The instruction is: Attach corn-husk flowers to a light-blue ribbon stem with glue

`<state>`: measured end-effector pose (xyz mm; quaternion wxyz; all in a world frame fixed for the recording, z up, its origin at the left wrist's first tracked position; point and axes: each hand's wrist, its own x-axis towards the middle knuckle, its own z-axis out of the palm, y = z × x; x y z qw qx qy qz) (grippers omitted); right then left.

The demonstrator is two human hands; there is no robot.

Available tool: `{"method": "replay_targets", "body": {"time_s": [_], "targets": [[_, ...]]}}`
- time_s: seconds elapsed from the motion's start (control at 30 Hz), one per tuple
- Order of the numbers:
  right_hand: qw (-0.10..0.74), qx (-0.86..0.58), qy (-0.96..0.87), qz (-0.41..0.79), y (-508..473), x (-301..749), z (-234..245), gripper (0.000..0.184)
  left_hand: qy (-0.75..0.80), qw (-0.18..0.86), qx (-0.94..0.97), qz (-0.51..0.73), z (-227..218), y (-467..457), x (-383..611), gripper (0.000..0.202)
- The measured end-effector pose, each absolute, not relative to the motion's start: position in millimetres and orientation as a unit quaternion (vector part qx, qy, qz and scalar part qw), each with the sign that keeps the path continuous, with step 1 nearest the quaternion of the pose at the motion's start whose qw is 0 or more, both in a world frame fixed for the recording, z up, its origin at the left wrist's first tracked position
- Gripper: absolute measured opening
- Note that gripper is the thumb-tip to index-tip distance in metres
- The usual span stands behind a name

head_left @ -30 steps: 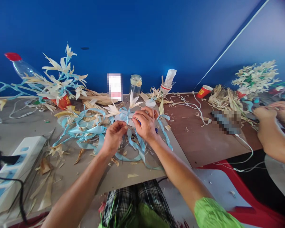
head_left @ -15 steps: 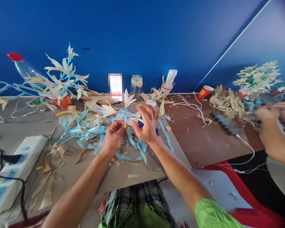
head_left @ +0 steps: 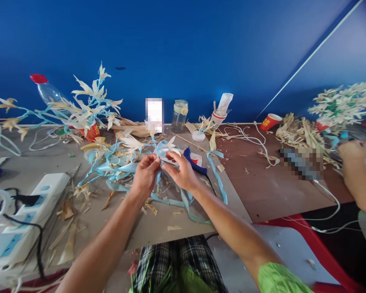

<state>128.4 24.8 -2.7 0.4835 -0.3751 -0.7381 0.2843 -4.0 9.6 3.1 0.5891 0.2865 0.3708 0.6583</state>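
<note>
My left hand (head_left: 145,174) and my right hand (head_left: 180,171) meet over the table's middle, both pinching a small stem wrapped in light blue ribbon with pale corn-husk flowers (head_left: 166,147) at its top. Loose blue ribbon (head_left: 183,199) trails from the stem over the table towards me. A blue glue gun (head_left: 194,162) lies just behind my right hand. A tangle of blue ribbon and husk flowers (head_left: 114,162) sits to the left of my hands.
A white power strip (head_left: 27,211) with black cords lies at left. A blue-stemmed husk bouquet (head_left: 88,106) stands in a red cup beside a bottle (head_left: 47,91). At the back stand a glass jar (head_left: 179,115) and paper cups (head_left: 270,121). Another person's hands (head_left: 355,152) work at right.
My right hand has closed from spread fingers into a pinch on the stem and moved left off the glue gun, which now shows. The flower stem has sunk lower. The camera view shifted slightly.
</note>
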Motion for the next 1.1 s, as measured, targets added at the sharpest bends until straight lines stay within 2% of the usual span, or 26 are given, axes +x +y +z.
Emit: {"method": "replay_targets", "body": {"time_s": [0.13, 0.3, 0.4, 0.57, 0.87, 1.1], "targets": [[0.430, -0.430, -0.659, 0.444, 29, 123, -9, 0.026, 0.369, 0.600, 0.296, 0.645, -1, 9, -1, 0.020], [0.429, -0.442, -0.630, 0.472, 33, 128, -6, 0.012, 0.375, 0.611, 0.283, 0.637, 0, 9, 0, 0.015], [0.426, -0.429, -0.638, 0.477, 32, 130, -3, 0.014, 0.374, 0.635, 0.267, 0.621, 3, 8, -1, 0.011], [0.401, -0.398, -0.577, 0.590, 29, 128, 1, 0.021, 0.367, 0.653, 0.263, 0.608, 5, 9, -2, 0.008], [0.409, -0.417, -0.679, 0.446, 29, 130, 5, 0.014, 0.351, 0.697, 0.225, 0.584, -2, 13, -5, 0.004], [0.414, -0.458, -0.683, 0.390, 31, 133, 0, 0.006, 0.361, 0.711, 0.213, 0.565, 0, 11, -10, 0.008]]}}
